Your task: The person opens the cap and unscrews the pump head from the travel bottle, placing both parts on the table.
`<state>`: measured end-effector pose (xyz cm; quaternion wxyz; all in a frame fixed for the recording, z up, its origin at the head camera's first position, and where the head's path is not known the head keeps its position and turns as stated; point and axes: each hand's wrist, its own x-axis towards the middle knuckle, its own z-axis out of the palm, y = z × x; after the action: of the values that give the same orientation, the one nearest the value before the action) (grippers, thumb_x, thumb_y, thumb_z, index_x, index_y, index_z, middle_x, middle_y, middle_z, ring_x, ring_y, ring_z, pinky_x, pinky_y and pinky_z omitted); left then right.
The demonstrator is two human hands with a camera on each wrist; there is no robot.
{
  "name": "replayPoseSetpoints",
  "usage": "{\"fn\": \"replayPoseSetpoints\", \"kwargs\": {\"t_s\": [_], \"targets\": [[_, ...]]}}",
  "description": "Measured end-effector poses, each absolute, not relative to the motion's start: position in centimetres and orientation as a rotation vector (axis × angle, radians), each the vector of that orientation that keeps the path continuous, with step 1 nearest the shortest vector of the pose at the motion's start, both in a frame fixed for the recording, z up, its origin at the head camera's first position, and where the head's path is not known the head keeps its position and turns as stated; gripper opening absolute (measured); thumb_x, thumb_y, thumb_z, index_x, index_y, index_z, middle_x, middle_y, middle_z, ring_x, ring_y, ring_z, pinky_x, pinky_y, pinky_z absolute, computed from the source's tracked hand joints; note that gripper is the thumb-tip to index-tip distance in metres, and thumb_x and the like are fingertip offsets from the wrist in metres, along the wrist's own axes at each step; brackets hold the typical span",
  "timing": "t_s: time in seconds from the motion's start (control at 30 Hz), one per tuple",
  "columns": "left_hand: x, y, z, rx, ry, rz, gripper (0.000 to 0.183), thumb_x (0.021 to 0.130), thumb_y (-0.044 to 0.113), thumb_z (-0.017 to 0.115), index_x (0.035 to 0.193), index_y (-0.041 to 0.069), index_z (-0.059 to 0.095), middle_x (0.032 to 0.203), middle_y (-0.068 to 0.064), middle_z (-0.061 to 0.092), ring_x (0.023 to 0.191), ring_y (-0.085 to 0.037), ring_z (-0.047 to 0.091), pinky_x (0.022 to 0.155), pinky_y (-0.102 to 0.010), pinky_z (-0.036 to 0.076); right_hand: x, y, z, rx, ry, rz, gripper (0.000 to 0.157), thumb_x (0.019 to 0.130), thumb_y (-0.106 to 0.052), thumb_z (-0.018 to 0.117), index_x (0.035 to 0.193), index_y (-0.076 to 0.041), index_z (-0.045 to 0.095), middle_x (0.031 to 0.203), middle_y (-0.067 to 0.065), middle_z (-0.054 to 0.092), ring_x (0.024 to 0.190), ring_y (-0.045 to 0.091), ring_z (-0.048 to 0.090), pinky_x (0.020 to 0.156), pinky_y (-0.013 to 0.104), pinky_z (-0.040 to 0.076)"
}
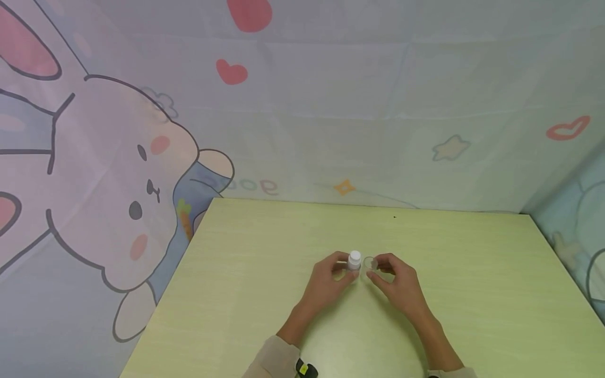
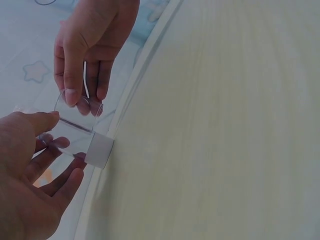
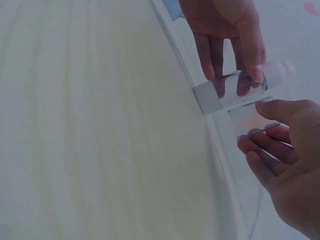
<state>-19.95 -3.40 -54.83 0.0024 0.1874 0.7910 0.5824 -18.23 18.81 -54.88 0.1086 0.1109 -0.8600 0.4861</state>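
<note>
Near the middle of the table, my left hand [image 1: 326,278] pinches a small clear bottle [image 3: 242,89] between thumb and fingers. The bottle has a white top [image 1: 354,256] and a whitish block-like base [image 2: 99,150]; whether that base touches the table I cannot tell. Close beside it, my right hand [image 1: 400,286] holds a clear, round, hollow piece like a cap [image 1: 370,263] by its sides. In the right wrist view this clear cap [image 3: 248,120] sits alongside the bottle, with fingers partly seen through it. Any contact between the two pieces is unclear.
The pale yellow-green table [image 1: 255,247] extends around both hands. A printed cloth [image 1: 331,94] with hearts and a large cartoon rabbit hangs behind and to the left. A tiny dark speck [image 1: 395,217] lies near the table's back edge.
</note>
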Motion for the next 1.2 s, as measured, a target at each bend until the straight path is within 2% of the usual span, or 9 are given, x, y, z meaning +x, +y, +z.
{"fn": "replayPoseSetpoints", "kwargs": {"t_s": [0.47, 0.77, 1.2], "targets": [[-20.23, -3.56, -54.81, 0.572, 2.481, 1.862, 0.029, 0.098, 0.022, 0.080, 0.125, 0.021, 0.070, 0.129, 0.005, 0.071, 0.118, -0.021, 0.071, 0.105, -0.039, 0.056, -18.18, 18.40, -54.85, 0.291, -2.574, 1.414, 0.030, 0.094, -0.014, 0.083, 0.118, -0.004, 0.069, 0.113, 0.008, 0.074, 0.108, 0.030, 0.071, 0.098, 0.052, 0.058], [-20.45, -3.52, -54.95, 0.590, 2.463, 1.887, 0.028, 0.098, 0.018, 0.080, 0.125, 0.018, 0.070, 0.128, 0.003, 0.071, 0.116, -0.021, 0.072, 0.104, -0.034, 0.056, -18.32, 18.39, -54.90, 0.272, -2.611, 1.420, 0.031, 0.094, -0.014, 0.084, 0.119, -0.005, 0.069, 0.114, 0.007, 0.074, 0.109, 0.029, 0.072, 0.099, 0.050, 0.058], [-20.40, -3.58, -54.93, 0.567, 2.474, 1.869, 0.029, 0.098, 0.022, 0.080, 0.125, 0.021, 0.070, 0.128, 0.005, 0.071, 0.117, -0.021, 0.071, 0.104, -0.035, 0.056, -18.16, 18.36, -54.71, 0.277, -2.673, 1.425, 0.032, 0.094, -0.012, 0.083, 0.121, -0.004, 0.068, 0.116, 0.009, 0.075, 0.112, 0.032, 0.072, 0.099, 0.052, 0.058]]}}
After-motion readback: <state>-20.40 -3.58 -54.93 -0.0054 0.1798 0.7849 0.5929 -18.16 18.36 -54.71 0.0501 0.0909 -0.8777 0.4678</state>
